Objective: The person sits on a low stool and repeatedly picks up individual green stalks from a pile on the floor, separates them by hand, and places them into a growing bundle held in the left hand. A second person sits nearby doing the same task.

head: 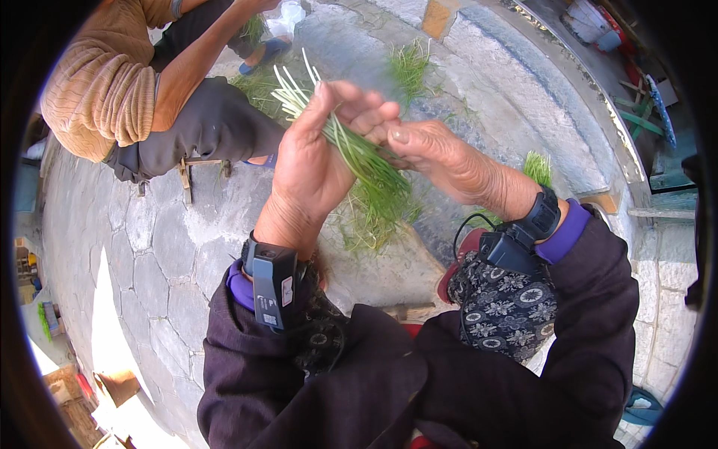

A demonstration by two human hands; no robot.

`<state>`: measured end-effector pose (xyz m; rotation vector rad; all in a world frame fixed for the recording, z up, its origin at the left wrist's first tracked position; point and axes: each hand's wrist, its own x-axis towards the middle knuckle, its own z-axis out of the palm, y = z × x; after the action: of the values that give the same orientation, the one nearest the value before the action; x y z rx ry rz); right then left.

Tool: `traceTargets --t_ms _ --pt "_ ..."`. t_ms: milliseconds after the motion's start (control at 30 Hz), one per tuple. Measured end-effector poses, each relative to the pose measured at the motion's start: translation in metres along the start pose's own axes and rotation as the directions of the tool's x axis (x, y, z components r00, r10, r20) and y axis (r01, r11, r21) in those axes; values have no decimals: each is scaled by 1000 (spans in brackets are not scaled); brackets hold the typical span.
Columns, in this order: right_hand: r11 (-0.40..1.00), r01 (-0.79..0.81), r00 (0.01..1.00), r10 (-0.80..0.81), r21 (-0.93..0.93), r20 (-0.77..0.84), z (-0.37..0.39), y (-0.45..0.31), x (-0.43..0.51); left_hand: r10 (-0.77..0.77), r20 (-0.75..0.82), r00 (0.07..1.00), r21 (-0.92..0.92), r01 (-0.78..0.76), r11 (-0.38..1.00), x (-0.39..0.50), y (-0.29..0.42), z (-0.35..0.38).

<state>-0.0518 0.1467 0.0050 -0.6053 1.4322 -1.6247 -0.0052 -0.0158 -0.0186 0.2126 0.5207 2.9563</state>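
A bunch of thin green stalks with white ends [367,160], like chives or young garlic greens, lies across the palm of my left hand [317,140], the thumb over it. The white ends point up and left, the green leaves down and right. My right hand [443,154] is close against the bunch on its right side, fingertips by my left fingers; whether it grips any stalks is hidden. Under the hands a loose heap of green stalks [373,224] lies on the stone ground. A bundle standing out by my right forearm [537,168] shows pale tips.
Another person [106,95] sits on a low wooden stool [185,179] at the upper left, with greens near their hand. More greens [410,66] lie by the stone step [516,84]. A white plastic bag [286,19] is at the top. A blue-green slipper [642,405] lies lower right.
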Motion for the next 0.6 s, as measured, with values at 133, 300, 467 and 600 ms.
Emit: traceTargets --t_ms 133,300,467,600 --pt "996 -89 992 87 22 89 12 -1 -1 -7 70 998 27 5 1000 0 1 -4" --pt "974 -180 983 182 -135 6 19 -3 -4 -9 117 993 148 -8 989 2 1 -7" --pt "968 -99 991 75 -232 -110 18 -1 -2 -40 54 998 190 29 981 -2 2 -6" --pt "938 -76 980 8 -338 -199 17 5 -2 5 16 1000 120 -7 993 -3 -2 0"
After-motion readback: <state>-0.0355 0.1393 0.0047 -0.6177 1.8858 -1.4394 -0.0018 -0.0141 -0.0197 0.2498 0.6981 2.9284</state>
